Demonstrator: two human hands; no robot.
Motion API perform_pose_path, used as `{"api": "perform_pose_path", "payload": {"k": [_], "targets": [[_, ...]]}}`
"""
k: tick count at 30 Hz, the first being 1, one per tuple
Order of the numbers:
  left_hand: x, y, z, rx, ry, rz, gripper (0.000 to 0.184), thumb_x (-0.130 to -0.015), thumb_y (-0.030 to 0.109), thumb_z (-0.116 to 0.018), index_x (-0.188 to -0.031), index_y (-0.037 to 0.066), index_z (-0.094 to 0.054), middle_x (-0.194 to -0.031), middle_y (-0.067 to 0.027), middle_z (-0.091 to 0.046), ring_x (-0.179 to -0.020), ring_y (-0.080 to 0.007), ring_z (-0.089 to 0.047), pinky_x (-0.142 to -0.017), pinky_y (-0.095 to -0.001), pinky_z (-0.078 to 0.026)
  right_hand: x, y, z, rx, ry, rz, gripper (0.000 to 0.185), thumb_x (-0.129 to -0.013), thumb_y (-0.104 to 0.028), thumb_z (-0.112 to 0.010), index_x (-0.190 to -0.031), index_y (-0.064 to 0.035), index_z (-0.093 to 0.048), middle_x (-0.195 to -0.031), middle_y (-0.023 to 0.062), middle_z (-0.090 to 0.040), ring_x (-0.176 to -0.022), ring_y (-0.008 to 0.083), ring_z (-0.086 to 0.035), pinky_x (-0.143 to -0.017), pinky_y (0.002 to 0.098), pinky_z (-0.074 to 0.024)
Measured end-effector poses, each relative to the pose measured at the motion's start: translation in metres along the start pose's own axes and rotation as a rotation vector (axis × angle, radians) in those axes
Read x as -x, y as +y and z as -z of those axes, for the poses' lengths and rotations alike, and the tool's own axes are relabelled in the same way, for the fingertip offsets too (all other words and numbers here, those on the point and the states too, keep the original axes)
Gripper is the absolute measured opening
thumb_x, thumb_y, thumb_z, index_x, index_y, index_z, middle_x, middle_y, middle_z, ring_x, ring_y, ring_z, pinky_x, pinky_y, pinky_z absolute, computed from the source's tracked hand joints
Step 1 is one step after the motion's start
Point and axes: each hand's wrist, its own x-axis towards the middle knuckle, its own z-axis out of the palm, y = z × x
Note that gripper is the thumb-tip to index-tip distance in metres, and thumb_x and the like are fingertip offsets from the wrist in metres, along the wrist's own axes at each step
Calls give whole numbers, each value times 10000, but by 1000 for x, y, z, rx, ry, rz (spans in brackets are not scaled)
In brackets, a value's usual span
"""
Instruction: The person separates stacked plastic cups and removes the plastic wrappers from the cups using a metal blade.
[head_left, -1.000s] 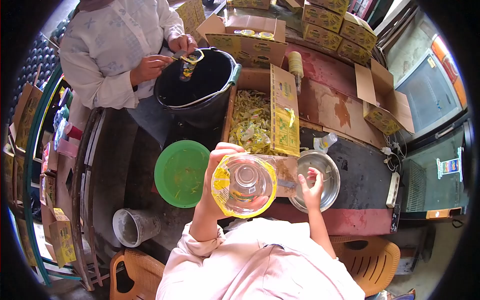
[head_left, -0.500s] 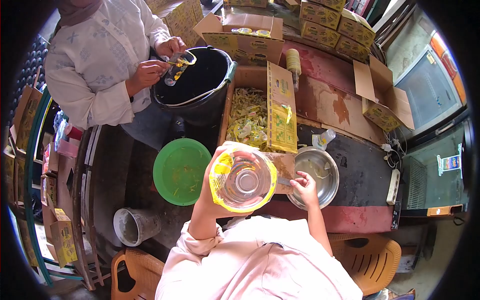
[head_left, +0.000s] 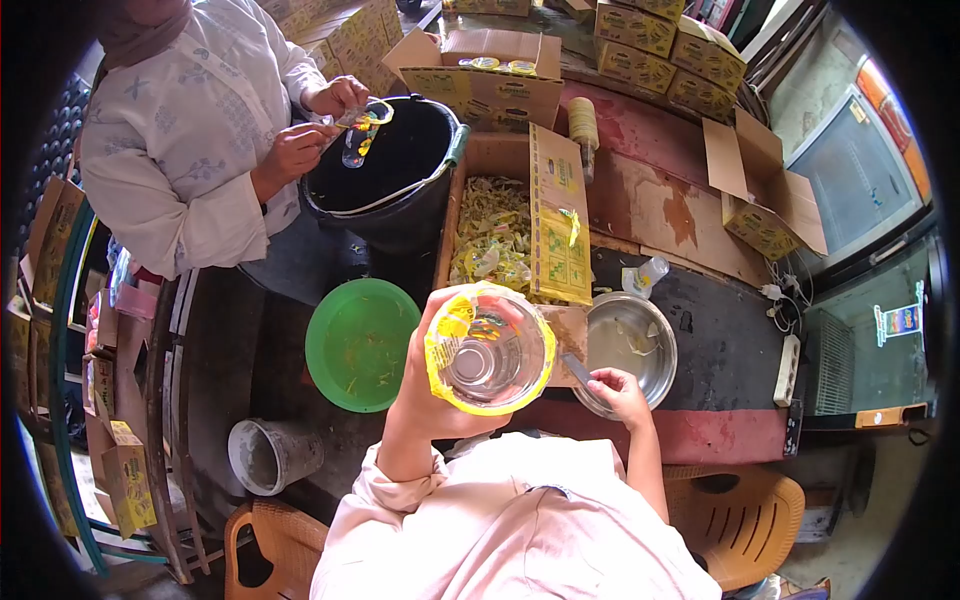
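My left hand [head_left: 418, 400] is wrapped round a clear plastic cup [head_left: 512, 350], its open mouth turned up toward me. Yellow printed film clings along the cup's rim, with a wider scrap of it at the left. My right hand [head_left: 620, 395] grips a small knife [head_left: 575, 370], whose grey blade points up and left, a little apart from the cup's rim. Beneath that hand is a steel bowl [head_left: 655, 372] with some liquid and a film scrap in it. Behind my left hand, a cardboard box [head_left: 562, 215] holds many yellowish film strips [head_left: 490, 230].
A green basin [head_left: 362, 345] and a greyish bucket [head_left: 270, 455] stand at the left. Across from me, a co-worker [head_left: 185, 140] handles another cup [head_left: 358, 145] over a black bucket [head_left: 385, 205]. Stacked cups [head_left: 584, 125] and a clear cup [head_left: 645, 277] lie on the table.
The knife in my right hand has swung away from the cup's rim, its blade now tilted up. The cup has turned slightly in my left hand. The co-worker's cup has tipped more upright.
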Motion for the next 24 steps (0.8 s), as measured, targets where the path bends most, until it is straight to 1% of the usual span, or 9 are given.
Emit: {"api": "perform_pose_path", "payload": {"k": [4,7,9,11,14,17,19,20,24], "targets": [[-2,5,-2,-119,36,-42,774,-479,119,-833,-1132,35,-427,-982,-83,-567,-902,-152,-574,-794,-267,-469,8,-7,7,49,101,48,73,-789,-47,-641,-856,-31,-616,-775,-30,-590,-714,39,-528,-672,184,-424],[-2,8,-1,-199,40,-11,771,-483,132,-843,-1130,42,-432,-953,-77,-579,-846,-153,-593,-755,-260,-482,15,-24,8,157,188,242,45,-793,-21,-628,-834,-24,-611,-768,-30,-584,-707,38,-525,-674,186,-423],[-4,12,-4,-226,30,-19,756,-492,139,-847,-1120,42,-438,-941,-75,-585,-831,-156,-600,-743,-261,-486,25,-60,-3,168,255,453,61,-749,5,-655,-794,-24,-626,-738,22,-599,-699,85,-538,-671,218,-414],[-5,16,-5,-258,25,-25,738,-505,147,-848,-1113,43,-443,-928,-71,-589,-819,-160,-604,-732,-263,-489,39,-103,-21,244,358,798,77,-723,-35,-697,-769,-53,-637,-730,18,-600,-673,97,-544,-675,234,-404],[-4,18,-6,-313,37,-28,712,-524,160,-844,-1105,44,-448,-912,-69,-592,-806,-166,-607,-719,-269,-491,63,-152,-39,689,522,1278,116,-673,-74,-725,-761,-122,-667,-726,-28,-596,-655,91,-543,-713,256,-366],[-3,21,-8,-353,42,-35,704,-532,170,-844,-1102,44,-450,-904,-75,-589,-797,-178,-609,-707,-277,-493,86,-180,-65,970,542,1488,187,-638,-126,-724,-805,-203,-694,-722,-81,-586,-652,65,-533,-747,264,-302],[-5,23,-7,-349,23,-55,704,-533,175,-844,-1101,44,-450,-898,-77,-587,-790,-188,-611,-700,-282,-494,94,-180,-67,1078,461,1511,181,-642,-137,-724,-801,-214,-685,-737,-91,-560,-675,84,-516,-818,311,-296],[-5,24,-7,-373,21,-49,707,-530,176,-846,-1100,42,-450,-897,-79,-586,-790,-192,-612,-698,-285,-494,97,-181,-70,1087,475,1516,189,-643,-169,-723,-811,-247,-682,-744,-112,-561,-683,70,-521,-823,303,-286],[-5,27,-8,-367,15,-42,723,-517,177,-854,-1101,40,-449,-898,-83,-583,-787,-205,-614,-691,-293,-495,94,-188,-72,1231,461,1562,175,-660,-198,-666,-826,-243,-700,-748,-114,-577,-704,30,-537,-781,284,-239]]}}
